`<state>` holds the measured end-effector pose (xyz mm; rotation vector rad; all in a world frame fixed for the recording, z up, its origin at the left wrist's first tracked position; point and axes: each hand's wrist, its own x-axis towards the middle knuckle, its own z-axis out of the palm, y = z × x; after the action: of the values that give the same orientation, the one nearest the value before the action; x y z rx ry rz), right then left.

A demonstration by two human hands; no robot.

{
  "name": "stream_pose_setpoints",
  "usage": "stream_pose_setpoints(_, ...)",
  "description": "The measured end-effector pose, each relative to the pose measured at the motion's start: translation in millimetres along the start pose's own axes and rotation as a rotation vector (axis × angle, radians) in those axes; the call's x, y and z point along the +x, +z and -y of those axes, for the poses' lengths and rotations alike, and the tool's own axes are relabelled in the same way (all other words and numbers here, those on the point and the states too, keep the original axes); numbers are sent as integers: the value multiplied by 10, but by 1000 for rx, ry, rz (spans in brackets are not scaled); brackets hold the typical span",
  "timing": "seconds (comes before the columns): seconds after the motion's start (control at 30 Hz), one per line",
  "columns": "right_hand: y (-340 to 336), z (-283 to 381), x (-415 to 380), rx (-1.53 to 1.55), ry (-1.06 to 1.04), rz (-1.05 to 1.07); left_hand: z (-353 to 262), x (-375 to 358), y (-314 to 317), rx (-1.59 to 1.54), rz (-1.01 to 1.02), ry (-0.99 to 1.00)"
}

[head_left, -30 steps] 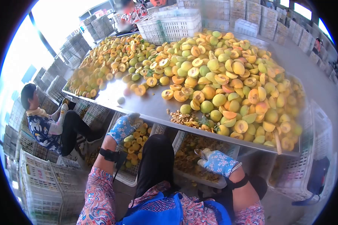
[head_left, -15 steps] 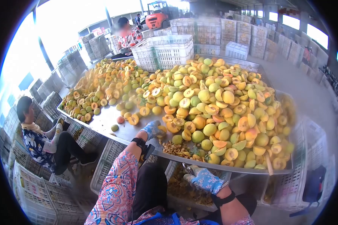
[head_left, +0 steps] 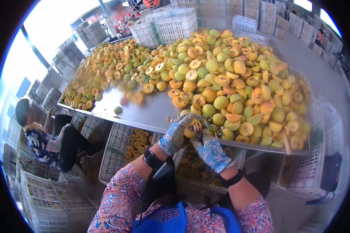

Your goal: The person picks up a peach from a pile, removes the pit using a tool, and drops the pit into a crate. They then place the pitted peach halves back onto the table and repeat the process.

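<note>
My left hand (head_left: 174, 136), in a blue patterned glove, grips a yellow peach half (head_left: 189, 132) at the table's front edge. My right hand (head_left: 212, 153), gloved in blue floral cloth, is closed on a small curved metal pitting tool (head_left: 197, 126). The tool's loop is against the fruit; its handle is hidden in my fingers. Just beyond both hands lies a large heap of yellow-green peach halves (head_left: 221, 77) on the metal table (head_left: 144, 118), many with cut faces showing.
Below the table stand a crate (head_left: 112, 153) with peach halves and another (head_left: 237, 160) with scraps. A wooden handle (head_left: 286, 141) juts over the edge at right. A white crate (head_left: 163, 27) sits at the back. One co-worker (head_left: 46, 136) sits left, another (head_left: 120, 19) across.
My left hand has drawn back from the heap with a peach half. My right hand has risen to meet it with the pitting tool. The view has tilted down.
</note>
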<state>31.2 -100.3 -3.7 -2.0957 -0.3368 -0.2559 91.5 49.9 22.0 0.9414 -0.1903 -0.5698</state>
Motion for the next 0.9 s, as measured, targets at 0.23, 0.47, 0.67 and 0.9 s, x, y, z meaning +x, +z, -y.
stream_pose_setpoints(0.23,-14,227,-50,-188,31,-26,24,-44,87,-49,-104,32)
stream_pose_setpoints(0.47,168,171,-29,-40,119,-1,82,-71,88,96,-206,178)
stream_pose_setpoints(0.67,100,241,34,180,281,134,132,-127,122,251,-238,381)
stream_pose_setpoints(0.9,112,270,-33,-180,137,61,80,-194,156,87,-160,271)
